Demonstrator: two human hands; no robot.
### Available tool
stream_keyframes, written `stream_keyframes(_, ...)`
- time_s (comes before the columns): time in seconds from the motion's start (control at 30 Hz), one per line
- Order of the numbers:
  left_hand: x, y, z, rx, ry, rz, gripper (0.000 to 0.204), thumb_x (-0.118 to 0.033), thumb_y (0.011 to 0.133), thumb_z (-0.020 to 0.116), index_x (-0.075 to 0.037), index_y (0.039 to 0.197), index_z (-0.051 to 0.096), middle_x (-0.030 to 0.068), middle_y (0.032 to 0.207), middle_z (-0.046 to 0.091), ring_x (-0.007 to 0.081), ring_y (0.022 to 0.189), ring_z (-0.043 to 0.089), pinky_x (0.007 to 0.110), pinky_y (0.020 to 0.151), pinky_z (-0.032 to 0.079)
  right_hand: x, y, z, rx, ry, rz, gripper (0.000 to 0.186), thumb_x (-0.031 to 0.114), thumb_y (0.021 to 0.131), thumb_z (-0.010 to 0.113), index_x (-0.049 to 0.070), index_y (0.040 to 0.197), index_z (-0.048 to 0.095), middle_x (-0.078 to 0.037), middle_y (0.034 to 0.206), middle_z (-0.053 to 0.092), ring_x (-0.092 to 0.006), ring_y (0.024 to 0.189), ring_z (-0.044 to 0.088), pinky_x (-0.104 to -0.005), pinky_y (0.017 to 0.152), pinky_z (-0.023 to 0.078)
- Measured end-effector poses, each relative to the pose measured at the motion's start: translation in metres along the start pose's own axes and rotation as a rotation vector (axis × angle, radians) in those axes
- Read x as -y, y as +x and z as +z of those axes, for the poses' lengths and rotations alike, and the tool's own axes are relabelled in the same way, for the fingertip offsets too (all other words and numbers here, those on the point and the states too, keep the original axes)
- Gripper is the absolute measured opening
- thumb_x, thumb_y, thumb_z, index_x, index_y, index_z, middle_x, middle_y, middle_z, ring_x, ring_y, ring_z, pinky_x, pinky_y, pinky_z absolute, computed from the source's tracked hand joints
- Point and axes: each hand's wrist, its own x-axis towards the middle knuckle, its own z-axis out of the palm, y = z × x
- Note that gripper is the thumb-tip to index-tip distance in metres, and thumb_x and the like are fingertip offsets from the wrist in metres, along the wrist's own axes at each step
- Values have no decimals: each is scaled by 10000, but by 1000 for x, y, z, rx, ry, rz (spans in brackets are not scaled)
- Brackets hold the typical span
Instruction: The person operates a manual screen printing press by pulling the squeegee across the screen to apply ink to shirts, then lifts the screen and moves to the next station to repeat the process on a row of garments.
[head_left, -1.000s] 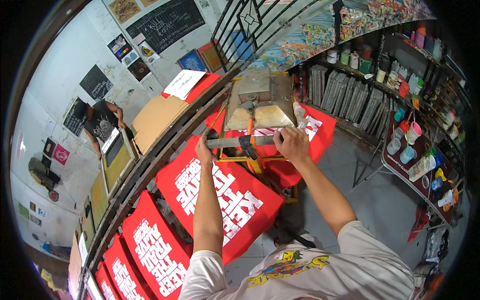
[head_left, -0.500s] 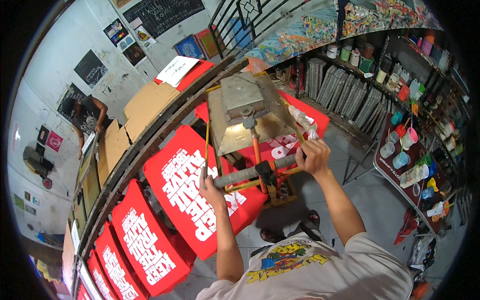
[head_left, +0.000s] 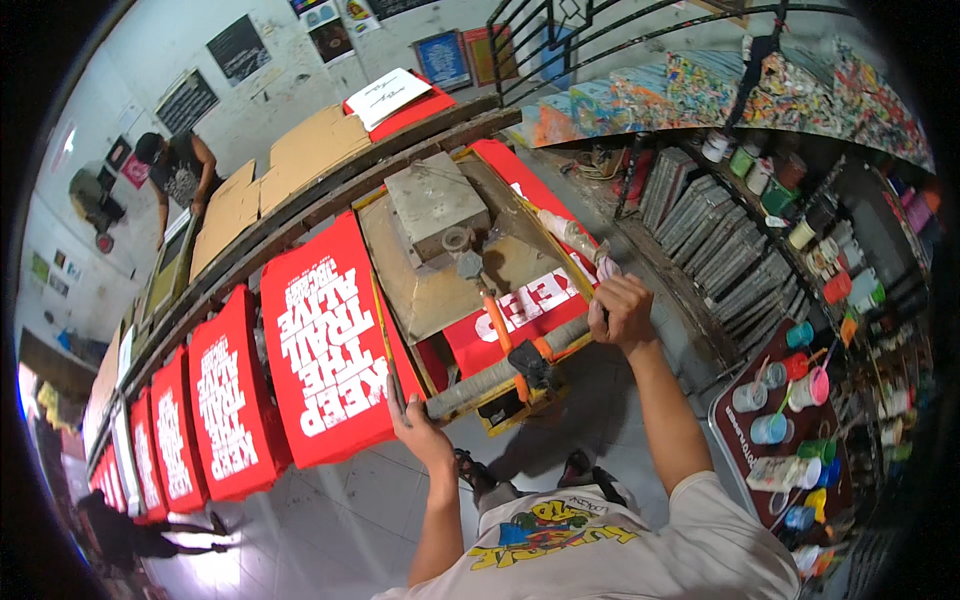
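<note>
A metal hood (head_left: 430,290) is held above a red shirt (head_left: 530,305), its grey bar (head_left: 475,390) met at either end by two bare hands kept well apart. The bar's right end is clasped in the right hand (head_left: 622,310); the left hand (head_left: 422,432) is set against the left end, though how tightly it is closed cannot be told. Within the past second, the bar has been brought from level to slanted across the view, its left end now nearer the body; the view has been turned as well, so the full shift cannot be judged. More white lettering is now bared between hood and bar, and the red margin to the hood's right appears narrowed. The neighbouring shirt (head_left: 325,330) is crossed near its right edge by a yellow rail (head_left: 383,330), its print left outside the hood. By this, it may be judged, the shirt's cover has been altered and the hood is still being handled, neither hand having been taken off the bar. Beyond the table, a co-worker (head_left: 185,170) is seen.
</note>
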Motion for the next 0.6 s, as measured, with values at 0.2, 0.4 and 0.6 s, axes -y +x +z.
stream_keyframes(0.2,13,-40,54,-104,-30,103,560,-149,1003,495,32,1531,456,186,1525,523,212,1236,573,331,1054,433,-58,0,-12,-34,66,-60,153,139,756,608,73,661,508,-98,642,503,-303,601,543,-424,589,400)
stream_keyframes(0.4,31,-50,71,-130,-11,207,583,-143,950,462,71,1492,490,178,1437,581,162,989,596,299,882,467,-78,-7,-32,61,58,-49,183,141,792,608,73,662,499,-101,666,512,-304,648,554,-429,623,406)
stream_keyframes(0.6,40,-36,79,-218,-125,446,534,-179,905,463,81,1333,650,-6,712,579,35,557,339,262,524,281,-68,-5,-35,99,44,-30,200,156,850,590,75,676,534,-97,688,543,-299,665,558,-426,640,407)
